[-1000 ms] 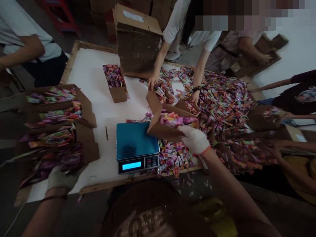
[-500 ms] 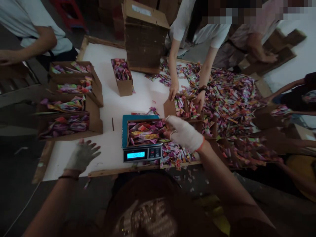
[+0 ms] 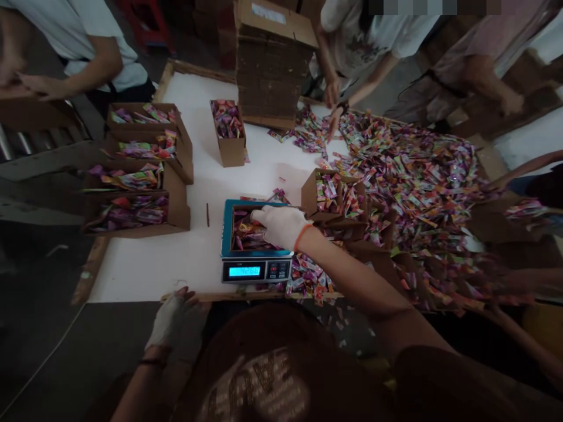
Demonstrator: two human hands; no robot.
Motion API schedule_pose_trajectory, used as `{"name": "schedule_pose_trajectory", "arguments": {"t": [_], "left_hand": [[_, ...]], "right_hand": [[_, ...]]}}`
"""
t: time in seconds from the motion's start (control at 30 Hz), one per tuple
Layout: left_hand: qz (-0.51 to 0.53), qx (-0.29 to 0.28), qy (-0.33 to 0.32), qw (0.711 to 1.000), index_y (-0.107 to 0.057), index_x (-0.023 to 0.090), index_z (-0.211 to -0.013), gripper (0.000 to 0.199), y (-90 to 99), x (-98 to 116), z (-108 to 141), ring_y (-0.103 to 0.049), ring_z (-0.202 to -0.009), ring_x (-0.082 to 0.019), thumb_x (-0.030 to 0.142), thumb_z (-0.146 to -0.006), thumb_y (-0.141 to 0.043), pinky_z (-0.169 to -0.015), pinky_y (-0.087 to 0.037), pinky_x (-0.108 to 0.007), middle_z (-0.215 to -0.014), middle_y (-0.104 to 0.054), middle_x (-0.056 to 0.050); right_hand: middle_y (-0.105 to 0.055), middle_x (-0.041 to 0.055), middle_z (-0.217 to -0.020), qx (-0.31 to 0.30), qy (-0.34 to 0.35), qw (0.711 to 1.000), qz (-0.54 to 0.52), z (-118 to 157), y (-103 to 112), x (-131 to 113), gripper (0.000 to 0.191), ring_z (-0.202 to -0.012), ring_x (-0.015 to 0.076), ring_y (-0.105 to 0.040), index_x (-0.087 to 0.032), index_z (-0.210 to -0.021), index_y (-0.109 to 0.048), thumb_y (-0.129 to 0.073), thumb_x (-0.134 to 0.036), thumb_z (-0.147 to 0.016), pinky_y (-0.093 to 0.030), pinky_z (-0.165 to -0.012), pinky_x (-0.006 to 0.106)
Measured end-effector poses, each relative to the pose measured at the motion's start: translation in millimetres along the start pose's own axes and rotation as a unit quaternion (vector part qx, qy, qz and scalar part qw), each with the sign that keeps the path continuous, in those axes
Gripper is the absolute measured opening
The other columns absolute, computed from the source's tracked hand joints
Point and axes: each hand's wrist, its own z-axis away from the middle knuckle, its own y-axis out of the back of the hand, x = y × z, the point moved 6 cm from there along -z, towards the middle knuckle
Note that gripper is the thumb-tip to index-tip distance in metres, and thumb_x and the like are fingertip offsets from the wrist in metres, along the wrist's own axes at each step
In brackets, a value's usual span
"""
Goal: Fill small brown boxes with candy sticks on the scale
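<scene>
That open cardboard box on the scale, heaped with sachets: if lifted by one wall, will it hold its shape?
Probably not: the box looks like thin cardboard, open-topped, so a wall may bow. Its loose, glossy sachets could shift or spill. The right hand rests on it.

The numbers on the blue screen of the scale are too small to read; the right hand covers part of the box on the scale, so some packets inside are hidden; the left hand is dim and its fingers are hard to make out; the workers across the table are cut off at the top edge; the far right pile of packets is dark and blurry.
</scene>
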Motion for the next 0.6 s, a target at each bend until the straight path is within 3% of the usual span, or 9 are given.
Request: {"name": "schedule_pose_trajectory", "arguments": {"t": [0.1,0.2,0.27,0.4,0.5,0.6], "left_hand": [[-0.003,-0.012,-0.014,1.000,-0.066,0.022,-0.110,0.039,-5.2,0,-2,-0.078,-0.093,-0.030,0.032,-0.076,-0.082,-0.080,-0.065,-0.041,-0.115,-0.076,-0.016],[-0.008,-0.028,-0.025,0.999,-0.068,0.022,-0.109,0.047,-9.5,3,-6,-0.078,-0.097,-0.032,0.035,-0.067,-0.086,-0.077,-0.064,-0.039,-0.115,-0.077,-0.015],[-0.007,-0.044,-0.025,0.999,-0.070,0.022,-0.107,0.051,-14.3,5,-8,-0.078,-0.099,-0.033,0.037,-0.061,-0.086,-0.075,-0.062,-0.037,-0.114,-0.077,-0.016],[-0.002,-0.092,-0.031,0.995,-0.071,0.022,-0.104,0.053,-33.2,17,-3,-0.077,-0.098,-0.034,0.037,-0.055,-0.082,-0.073,-0.060,-0.038,-0.113,-0.078,-0.015],[-0.027,-0.087,-0.053,0.994,-0.071,0.021,-0.105,0.050,-47.7,34,6,-0.075,-0.093,-0.029,0.036,-0.060,-0.085,-0.076,-0.060,-0.036,-0.110,-0.077,-0.013],[-0.049,-0.085,-0.091,0.991,-0.070,0.020,-0.104,0.046,-62.8,65,16,-0.075,-0.093,-0.027,0.038,-0.065,-0.085,-0.082,-0.061,-0.038,-0.109,-0.076,-0.012]], "right_hand": [[-0.070,0.0158,-0.159,-0.009,0.007,1.000,0.000,-12,-13,-2,0.061,-0.128,0.0310,-0.080,-0.028,-0.167,-0.061,-0.053,-0.017,-0.108,-0.066,-0.094,0.040],[-0.075,0.0126,-0.153,0.025,0.028,0.998,-0.047,-3,-7,4,0.049,-0.135,0.0285,-0.076,-0.027,-0.153,-0.073,-0.056,-0.017,-0.108,-0.062,-0.104,0.036],[-0.082,0.0091,-0.141,0.056,0.023,0.992,-0.110,18,3,20,0.041,-0.131,0.0258,-0.076,-0.026,-0.141,-0.079,-0.061,-0.018,-0.105,-0.059,-0.106,0.032],[-0.085,0.0023,-0.109,0.111,-0.036,0.966,-0.229,88,16,74,0.037,-0.101,0.0204,-0.076,-0.023,-0.126,-0.082,-0.064,-0.016,-0.095,-0.057,-0.090,0.027],[-0.082,0.0013,-0.096,0.089,-0.071,0.966,-0.230,133,7,111,0.029,-0.089,0.0202,-0.072,-0.022,-0.115,-0.083,-0.066,-0.019,-0.092,-0.055,-0.080,0.026],[-0.084,0.0043,-0.100,0.036,-0.143,0.977,-0.156,148,-10,130,0.028,-0.093,0.0227,-0.074,-0.024,-0.111,-0.083,-0.068,-0.016,-0.088,-0.055,-0.083,0.028]]}}
